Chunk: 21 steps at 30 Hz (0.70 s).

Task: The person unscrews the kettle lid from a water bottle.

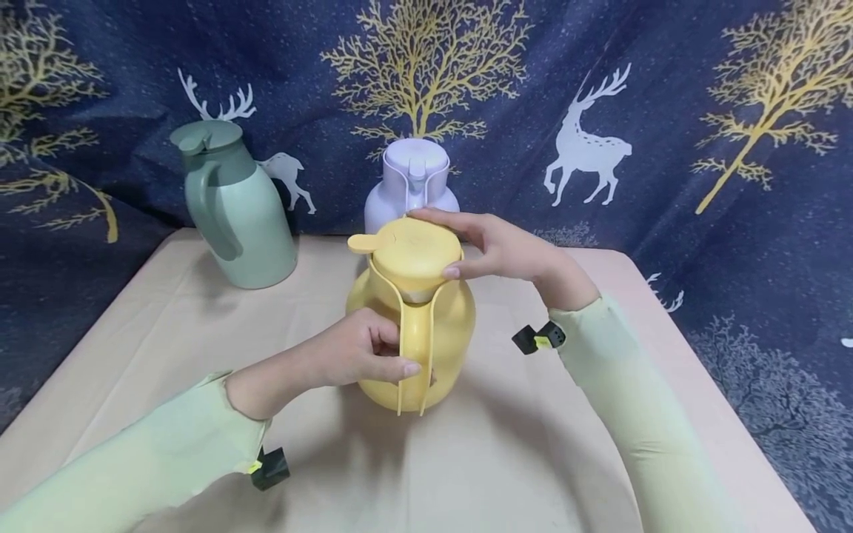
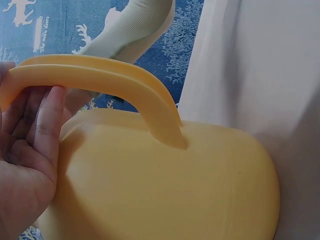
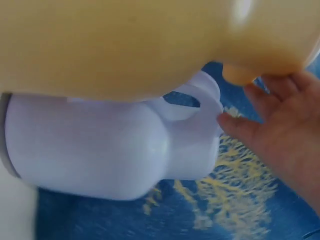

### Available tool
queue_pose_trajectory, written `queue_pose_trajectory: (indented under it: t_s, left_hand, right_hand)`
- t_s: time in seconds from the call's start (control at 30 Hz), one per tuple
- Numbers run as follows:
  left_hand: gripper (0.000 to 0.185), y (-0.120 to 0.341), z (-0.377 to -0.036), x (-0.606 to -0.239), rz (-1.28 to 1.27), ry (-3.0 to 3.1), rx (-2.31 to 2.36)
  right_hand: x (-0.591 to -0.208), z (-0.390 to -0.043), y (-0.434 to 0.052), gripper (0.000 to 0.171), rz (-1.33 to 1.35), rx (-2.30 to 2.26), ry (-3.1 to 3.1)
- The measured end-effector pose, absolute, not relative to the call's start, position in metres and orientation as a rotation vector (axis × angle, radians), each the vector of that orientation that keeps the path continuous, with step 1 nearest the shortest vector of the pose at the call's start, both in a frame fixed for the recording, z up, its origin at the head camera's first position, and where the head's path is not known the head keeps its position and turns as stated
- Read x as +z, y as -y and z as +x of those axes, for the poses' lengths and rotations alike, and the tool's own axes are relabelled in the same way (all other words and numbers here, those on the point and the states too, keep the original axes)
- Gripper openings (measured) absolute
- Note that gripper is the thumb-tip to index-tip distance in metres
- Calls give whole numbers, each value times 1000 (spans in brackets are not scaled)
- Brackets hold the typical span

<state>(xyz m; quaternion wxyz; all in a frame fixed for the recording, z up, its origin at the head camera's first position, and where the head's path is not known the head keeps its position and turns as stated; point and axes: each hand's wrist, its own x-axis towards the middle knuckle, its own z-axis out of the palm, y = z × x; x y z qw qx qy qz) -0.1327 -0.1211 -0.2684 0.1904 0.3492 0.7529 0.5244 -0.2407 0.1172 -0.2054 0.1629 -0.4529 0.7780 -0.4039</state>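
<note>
A yellow thermos jug point(image 1: 456, 333) stands mid-table, its handle point(image 1: 416, 337) facing me. My left hand point(image 1: 346, 352) grips that handle, thumb across the front and fingers behind; the left wrist view has the hand point(image 2: 30, 165) under the handle's curve. Over the jug's mouth sits a round yellow lid point(image 1: 416, 252), its tab pointing left and a pale band showing beneath its near edge. My right hand point(image 1: 500, 248) holds the lid from the right, thumb on the near edge and fingers at the far side. The right wrist view shows some fingertips at the jug's top.
Right behind the yellow jug is a lilac thermos jug point(image 1: 416, 159), partly hidden. A green thermos jug point(image 1: 243, 215) stands at the back left of the cloth-covered table point(image 1: 506, 474). A dark blue curtain point(image 1: 493, 141) with deer and trees hangs behind the table.
</note>
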Motion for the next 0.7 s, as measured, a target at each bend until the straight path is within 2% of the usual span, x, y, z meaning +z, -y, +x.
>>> queue_pose_trajectory:
  t_s: [0.2, 0.37, 0.43, 0.6, 0.7]
  left_hand:
    - [22, 119, -132, -268, 984, -2112, 1474]
    - [24, 120, -131, -267, 980, -2108, 1476]
    - [24, 120, -131, -267, 984, -2112, 1475]
    - [24, 120, -131, -268, 983, -2124, 1465]
    - [24, 121, -131, -268, 989, -2123, 1465]
  right_hand:
    - [-210, -252, -119, 96, -1285, -1238, -1933]
    - [-207, -232, -119, 111, -1201, -1259, -2132]
    - [-206, -215, -119, 107, -1124, -1262, -2342]
    - [-210, -178, -111, 78, -914, -1241, -2707]
    - [-214, -170, -106, 72, -844, -1269, -2775]
